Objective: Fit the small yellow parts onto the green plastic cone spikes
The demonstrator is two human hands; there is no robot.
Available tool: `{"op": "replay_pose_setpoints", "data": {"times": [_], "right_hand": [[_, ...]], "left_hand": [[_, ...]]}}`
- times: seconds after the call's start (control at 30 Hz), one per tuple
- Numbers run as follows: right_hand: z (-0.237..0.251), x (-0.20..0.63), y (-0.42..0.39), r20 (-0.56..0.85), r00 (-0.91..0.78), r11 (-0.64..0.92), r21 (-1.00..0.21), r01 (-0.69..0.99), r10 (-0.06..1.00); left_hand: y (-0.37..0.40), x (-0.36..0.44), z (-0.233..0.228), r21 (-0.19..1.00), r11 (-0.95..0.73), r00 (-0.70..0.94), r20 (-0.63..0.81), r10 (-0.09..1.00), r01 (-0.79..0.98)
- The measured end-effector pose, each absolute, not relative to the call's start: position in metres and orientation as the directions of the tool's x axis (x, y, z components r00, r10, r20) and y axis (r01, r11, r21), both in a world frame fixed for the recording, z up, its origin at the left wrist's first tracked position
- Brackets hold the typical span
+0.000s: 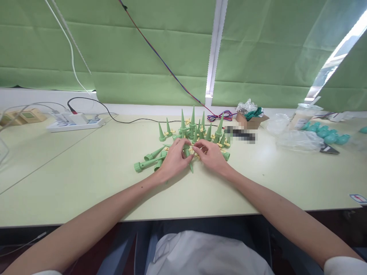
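Note:
My left hand (pixel 178 156) is closed around a green plastic plant-watering spike (pixel 187 153), whose tip points down toward me. Close beside it, my right hand (pixel 210 154) pinches a small yellow valve (pixel 194 147) at the spike's side; the fingers partly cover it. Behind both hands stand several green spikes (pixel 192 124) with their points up, many with yellow valves on them. To the left of my left hand, more spikes lie flat, among them a long one (pixel 147 163) with a ribbed cap.
A white power strip (pixel 76 124) with plugs and cables sits at the left. Toward the back right are a small cardboard box (pixel 252 120), a coil of red and blue wire (pixel 225 115), a plastic cup (pixel 302 116), a clear bag (pixel 299 140) and several teal bulb-shaped pieces (pixel 329 135).

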State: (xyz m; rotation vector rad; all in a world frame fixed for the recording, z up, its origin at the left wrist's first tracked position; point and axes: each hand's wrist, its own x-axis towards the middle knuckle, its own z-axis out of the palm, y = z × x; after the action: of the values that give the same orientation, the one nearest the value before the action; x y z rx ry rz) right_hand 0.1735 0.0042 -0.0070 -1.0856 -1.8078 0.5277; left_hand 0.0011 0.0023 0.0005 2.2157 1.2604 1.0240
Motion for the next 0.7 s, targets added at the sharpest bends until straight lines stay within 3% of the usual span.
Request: {"op": "replay_pose_setpoints", "data": {"times": [0.7], "right_hand": [[-0.0122, 0.1754, 0.0096, 0.488, -0.186, 0.494, -0.64, 0.588, 0.853]], "left_hand": [[-0.0015, 0.0021, 0.002, 0.603, -0.571, 0.38, 0.427, 0.821, 0.557]]}}
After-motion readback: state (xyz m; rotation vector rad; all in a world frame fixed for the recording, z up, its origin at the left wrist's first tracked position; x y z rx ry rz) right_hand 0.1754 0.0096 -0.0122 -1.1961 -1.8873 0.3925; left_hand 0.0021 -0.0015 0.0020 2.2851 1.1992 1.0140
